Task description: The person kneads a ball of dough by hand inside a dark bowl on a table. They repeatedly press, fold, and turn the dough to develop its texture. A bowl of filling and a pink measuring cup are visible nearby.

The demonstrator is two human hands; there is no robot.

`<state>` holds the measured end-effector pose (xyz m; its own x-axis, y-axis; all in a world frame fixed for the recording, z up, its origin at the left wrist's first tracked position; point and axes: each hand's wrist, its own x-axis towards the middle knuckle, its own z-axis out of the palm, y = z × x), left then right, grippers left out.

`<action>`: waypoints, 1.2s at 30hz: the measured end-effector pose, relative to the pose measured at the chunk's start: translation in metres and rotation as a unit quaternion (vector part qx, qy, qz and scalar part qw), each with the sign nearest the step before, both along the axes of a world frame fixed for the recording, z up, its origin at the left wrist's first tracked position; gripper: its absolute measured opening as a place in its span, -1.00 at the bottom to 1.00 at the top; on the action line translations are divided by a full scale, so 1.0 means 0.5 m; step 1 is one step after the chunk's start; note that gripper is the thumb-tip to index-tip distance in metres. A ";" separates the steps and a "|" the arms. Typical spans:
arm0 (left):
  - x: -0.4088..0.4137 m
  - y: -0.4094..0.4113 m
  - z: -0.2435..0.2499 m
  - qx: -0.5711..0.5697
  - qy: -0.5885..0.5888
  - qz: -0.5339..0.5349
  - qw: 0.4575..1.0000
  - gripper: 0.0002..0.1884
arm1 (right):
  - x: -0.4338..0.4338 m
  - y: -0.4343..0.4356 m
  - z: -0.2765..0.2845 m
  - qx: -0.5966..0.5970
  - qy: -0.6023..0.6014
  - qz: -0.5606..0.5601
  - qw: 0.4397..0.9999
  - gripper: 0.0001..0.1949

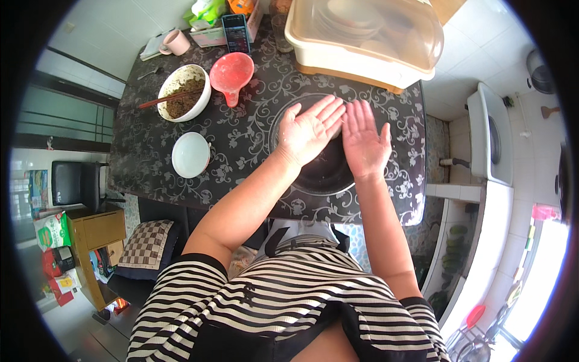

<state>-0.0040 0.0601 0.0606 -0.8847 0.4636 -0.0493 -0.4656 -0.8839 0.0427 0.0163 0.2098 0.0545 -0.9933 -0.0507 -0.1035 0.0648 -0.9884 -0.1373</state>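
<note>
My left hand point(309, 129) and my right hand point(365, 138) are held side by side, palms up, fingers straight and pointing away from me. Neither holds anything. Both are over a round, dark, clear-rimmed plate or tray point(323, 178) on the table, and they hide much of it. To the left stands a white bowl point(199, 108) of dark minced filling, with reddish-brown chopsticks point(165, 98) laid in it. Beside that bowl lies a red scoop-shaped bowl with a handle point(231, 74), dusted with pale powder. A smaller white bowl point(191, 155) sits nearer to me.
The dark patterned table point(244, 167) carries a white storage box with a translucent lid point(362, 63) at the back right. A propped phone point(236, 34), a pink mug point(176, 43) and a spoon point(151, 73) are at the back left. A checked cushion point(145, 244) lies on a seat at left.
</note>
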 end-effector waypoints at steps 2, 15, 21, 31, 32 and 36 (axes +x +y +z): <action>0.007 -0.001 0.002 -0.060 0.006 0.024 0.998 -0.33 | 0.003 -0.007 -0.014 -0.148 0.004 0.025 0.989 -0.25; 0.125 0.088 -0.075 -0.283 -0.059 0.021 0.957 -0.58 | 0.048 -0.093 -0.004 0.332 0.010 -0.047 0.942 -0.33; 0.101 0.094 -0.163 -0.278 -0.113 -0.082 0.950 -0.54 | 0.086 -0.123 -0.004 0.598 0.050 0.020 0.800 -0.36; 0.108 0.085 -0.131 -0.285 -0.168 -0.042 0.943 -0.69 | 0.079 -0.115 -0.029 0.378 -0.198 0.034 0.904 -0.21; 0.103 0.087 -0.142 -0.295 -0.174 -0.044 0.938 -0.67 | 0.082 -0.113 -0.035 0.405 -0.214 0.043 0.888 -0.22; 0.083 0.098 -0.193 -0.321 -0.197 -0.069 0.924 -0.65 | 0.104 -0.149 0.025 0.466 -0.225 0.086 0.851 -0.25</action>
